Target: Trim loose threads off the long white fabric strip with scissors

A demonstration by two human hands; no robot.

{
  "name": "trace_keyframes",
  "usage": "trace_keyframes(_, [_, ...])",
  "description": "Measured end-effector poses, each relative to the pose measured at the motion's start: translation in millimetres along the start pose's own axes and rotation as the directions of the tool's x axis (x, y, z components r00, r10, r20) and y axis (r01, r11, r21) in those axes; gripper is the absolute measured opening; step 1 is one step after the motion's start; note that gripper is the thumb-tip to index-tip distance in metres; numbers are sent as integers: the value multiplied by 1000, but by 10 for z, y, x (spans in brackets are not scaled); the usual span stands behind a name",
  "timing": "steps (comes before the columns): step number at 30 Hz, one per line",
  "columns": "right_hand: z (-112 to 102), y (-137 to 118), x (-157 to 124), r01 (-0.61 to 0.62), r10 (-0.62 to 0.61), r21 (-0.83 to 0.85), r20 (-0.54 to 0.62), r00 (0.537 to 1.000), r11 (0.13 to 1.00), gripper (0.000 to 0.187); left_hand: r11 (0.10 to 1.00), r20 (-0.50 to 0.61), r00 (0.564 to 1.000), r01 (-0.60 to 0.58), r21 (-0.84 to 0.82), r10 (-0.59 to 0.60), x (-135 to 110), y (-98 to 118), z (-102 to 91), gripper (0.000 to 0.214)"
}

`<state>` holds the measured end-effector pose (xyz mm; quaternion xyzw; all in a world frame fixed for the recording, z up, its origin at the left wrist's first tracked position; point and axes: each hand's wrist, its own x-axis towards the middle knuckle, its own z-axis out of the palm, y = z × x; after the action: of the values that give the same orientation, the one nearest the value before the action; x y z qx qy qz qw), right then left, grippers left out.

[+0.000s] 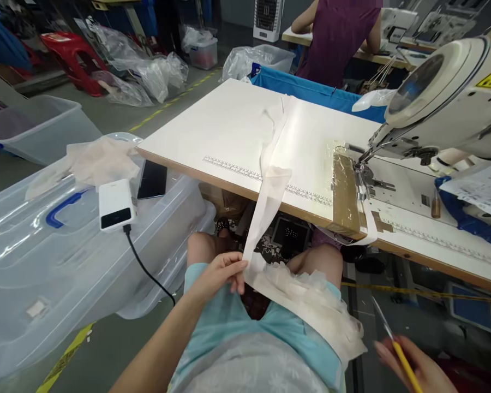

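My left hand (221, 272) is closed in a pinch on a long strip of pale sheer fabric (270, 196), which runs from my lap up over the edge of the white sewing table (229, 125). More of the same pale fabric (315, 305) lies bunched on my right thigh. At the lower right, my right hand (413, 364) is closed on a yellow-handled tool (395, 344) with a thin metal tip, blurred by motion. It hovers beside my right knee, away from the fabric.
A white sewing machine (445, 103) stands at the table's right. On my left, clear plastic bins (65, 240) carry a white power bank (115, 204), a phone (153, 179) and pale cloth (94, 161). A person in a purple top (339, 33) works behind a blue bin (311, 90).
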<state>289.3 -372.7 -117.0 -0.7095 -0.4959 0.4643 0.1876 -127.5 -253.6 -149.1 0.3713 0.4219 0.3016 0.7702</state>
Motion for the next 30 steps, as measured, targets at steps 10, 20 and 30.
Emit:
trace_keyframes(10, [1025,-1292,907,406,-299,-25,636,711,914,51,998,-107,994,-35,-48,30,-115,-54,194,48])
trace_keyframes(20, [1124,-1532,1266,551,-312,-104,732,606,828,55,996,-119,993,-35,-76,26,-78,-16,174,45])
trace_keyframes(30, [1179,-1600,1291,690,-390,-299,649,653,659,60,995,-130,991,-53,-81,42,-112,14,153,46])
